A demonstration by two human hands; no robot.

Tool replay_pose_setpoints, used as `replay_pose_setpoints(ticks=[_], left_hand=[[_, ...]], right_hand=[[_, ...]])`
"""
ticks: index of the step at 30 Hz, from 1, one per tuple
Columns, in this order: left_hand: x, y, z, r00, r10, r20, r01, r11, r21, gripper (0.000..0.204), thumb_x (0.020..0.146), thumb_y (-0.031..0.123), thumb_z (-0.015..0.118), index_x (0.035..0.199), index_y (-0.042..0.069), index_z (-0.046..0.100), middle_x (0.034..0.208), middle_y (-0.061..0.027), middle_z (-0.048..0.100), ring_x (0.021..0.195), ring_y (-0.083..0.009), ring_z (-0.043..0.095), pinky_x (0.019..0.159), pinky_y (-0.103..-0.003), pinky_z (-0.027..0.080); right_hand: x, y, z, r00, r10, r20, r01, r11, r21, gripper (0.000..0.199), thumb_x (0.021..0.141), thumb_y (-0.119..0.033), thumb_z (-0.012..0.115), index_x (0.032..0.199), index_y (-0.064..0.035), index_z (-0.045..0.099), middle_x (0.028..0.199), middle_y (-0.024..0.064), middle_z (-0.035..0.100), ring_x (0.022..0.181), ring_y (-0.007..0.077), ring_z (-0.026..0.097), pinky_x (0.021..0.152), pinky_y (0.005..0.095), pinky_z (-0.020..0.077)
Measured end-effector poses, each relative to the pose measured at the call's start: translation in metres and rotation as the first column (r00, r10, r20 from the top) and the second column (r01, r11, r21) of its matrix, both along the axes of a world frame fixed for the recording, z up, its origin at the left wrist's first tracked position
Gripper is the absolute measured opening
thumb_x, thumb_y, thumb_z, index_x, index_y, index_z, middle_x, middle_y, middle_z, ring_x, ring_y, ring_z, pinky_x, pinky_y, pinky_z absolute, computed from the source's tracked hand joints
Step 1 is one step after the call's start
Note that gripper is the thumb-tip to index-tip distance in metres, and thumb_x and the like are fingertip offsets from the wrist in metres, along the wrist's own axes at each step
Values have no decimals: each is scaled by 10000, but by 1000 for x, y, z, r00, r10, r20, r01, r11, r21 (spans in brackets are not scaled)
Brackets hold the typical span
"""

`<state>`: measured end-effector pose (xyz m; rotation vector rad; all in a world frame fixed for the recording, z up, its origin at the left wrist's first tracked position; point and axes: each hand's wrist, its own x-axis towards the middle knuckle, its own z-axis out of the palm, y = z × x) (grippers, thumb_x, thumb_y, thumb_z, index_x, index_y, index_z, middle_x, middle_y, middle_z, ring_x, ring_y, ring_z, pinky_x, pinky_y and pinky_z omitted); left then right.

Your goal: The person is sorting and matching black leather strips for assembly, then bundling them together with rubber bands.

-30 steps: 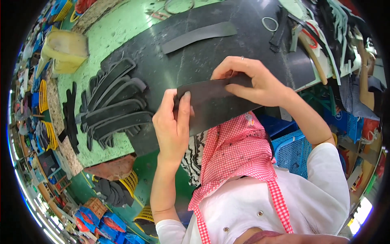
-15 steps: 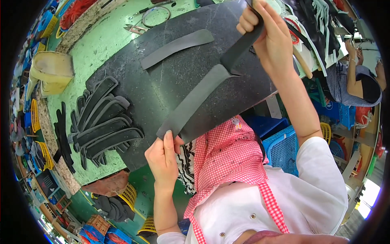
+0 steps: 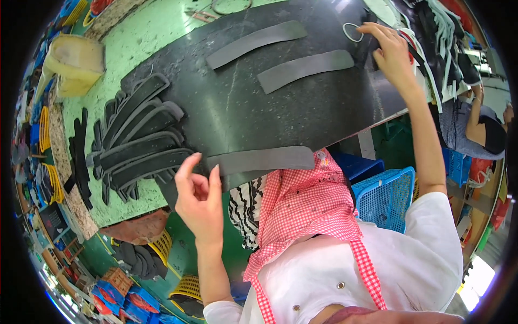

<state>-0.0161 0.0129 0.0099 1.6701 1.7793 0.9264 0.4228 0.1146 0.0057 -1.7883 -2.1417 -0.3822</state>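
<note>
Grey rubber strip (image 3: 261,160) at the near edge of the black mat (image 3: 237,102), just beside my left hand.

From the head view: my left hand (image 3: 198,201) is open, fingers spread and raised, grasping nothing; the strip lies flat just to the right of its fingertips, partly over the mat's edge. To the left of this hand sits a fanned pile of dark strips (image 3: 137,143) on the green table (image 3: 140,38). My right hand (image 3: 391,51) reaches far up, fingers loose on the mat beside a thin ring (image 3: 353,32), not closed on anything. Two more grey strips (image 3: 305,70) lie flat between my hands, nearer the right one.
</note>
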Motion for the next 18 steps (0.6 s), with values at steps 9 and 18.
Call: replay_pose_setpoints(ticks=[9,18], left_hand=[[20,-31,-18,794,-498,-348,553,830,75,545,803,167,759,1335,160,642,1403,-131,506,1282,-348,489,1109,-530,372],[10,-46,-23,860,-384,-336,437,894,98,580,793,185,770,1354,143,629,1399,-127,492,1346,-347,436,1147,-571,308]], right_hand=[[-24,19,4,960,230,-159,-210,969,132,211,949,-167,667,1129,-91,745,990,61,746,882,182,688,825,300,507],[-207,-48,50,493,-404,-770,-585,501,-637,163,935,-143,703,1006,-2,662,751,36,687,536,61,574,467,222,421]])
